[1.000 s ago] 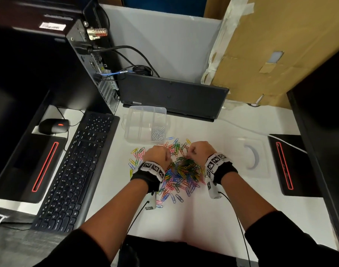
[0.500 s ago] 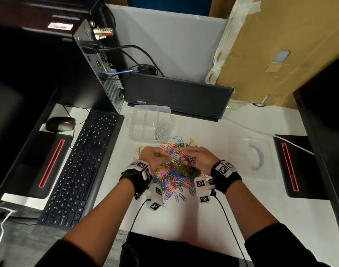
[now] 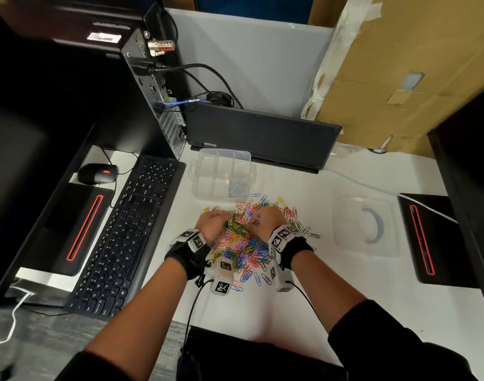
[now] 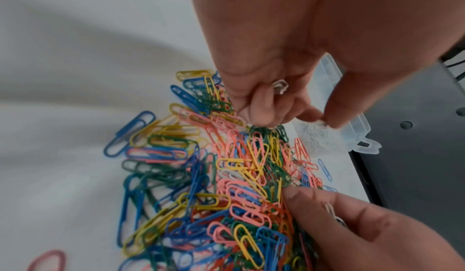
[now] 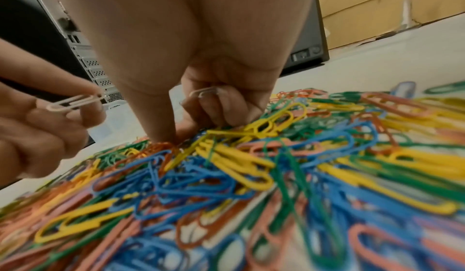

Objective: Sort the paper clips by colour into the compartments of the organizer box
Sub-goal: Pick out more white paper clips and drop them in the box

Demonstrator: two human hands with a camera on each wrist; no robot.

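A heap of coloured paper clips point(image 3: 243, 243) lies on the white desk. Just beyond it stands the clear organizer box point(image 3: 221, 160); several white clips point(image 3: 238, 187) fill its near right compartment. Both hands hover over the far side of the heap, close together. My left hand point(image 3: 227, 215) keeps a white clip point(image 4: 280, 85) tucked in its curled fingers while its fingertips point(image 4: 261, 120) dip into the heap. My right hand point(image 3: 256, 220) also holds a white clip point(image 5: 203, 92) under curled fingers, and its forefinger point(image 5: 161, 128) pokes down among the clips.
A black keyboard point(image 3: 125, 232) and a mouse point(image 3: 98, 173) lie to the left, with a computer tower point(image 3: 158, 100) behind them. A dark laptop point(image 3: 263, 138) stands behind the box. To the right are a clear lid point(image 3: 364, 226) and a black device point(image 3: 427, 237).
The hands have drawn closer together over the far part of the heap, and their fingers now reach down into the clips. The box has not moved.
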